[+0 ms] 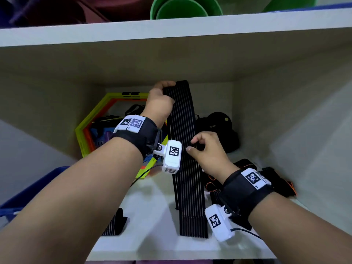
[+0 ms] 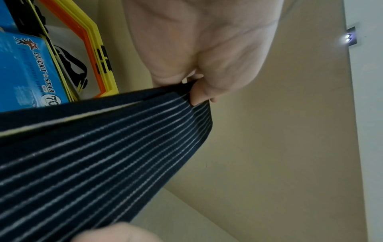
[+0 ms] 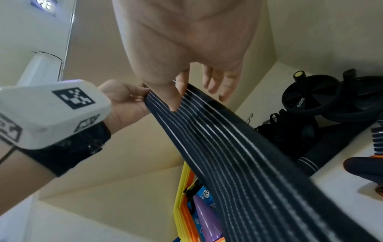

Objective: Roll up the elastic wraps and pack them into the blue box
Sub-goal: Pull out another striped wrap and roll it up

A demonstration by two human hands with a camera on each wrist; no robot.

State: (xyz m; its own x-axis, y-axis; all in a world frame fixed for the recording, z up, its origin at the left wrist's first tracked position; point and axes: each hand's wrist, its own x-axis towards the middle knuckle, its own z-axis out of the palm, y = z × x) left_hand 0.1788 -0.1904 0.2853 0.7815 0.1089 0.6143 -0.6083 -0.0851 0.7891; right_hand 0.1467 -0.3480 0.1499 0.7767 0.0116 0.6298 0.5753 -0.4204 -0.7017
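Observation:
A long black elastic wrap with thin white stripes hangs taut from inside the shelf bay down to the shelf board. My left hand grips its top end, fingers curled over the edge. Lower down, my right hand pinches the wrap's right edge, its thumb lying on the striped face. A rolled striped wrap lies by my left forearm. The blue box shows as a corner at the lower left. More loose wraps lie heaped to the right.
Yellow and orange hexagon frames lean at the back left, in front of a blue packet. A black wheel sits at the back right. Green buckets stand on the shelf above. The white shelf board runs to a front edge.

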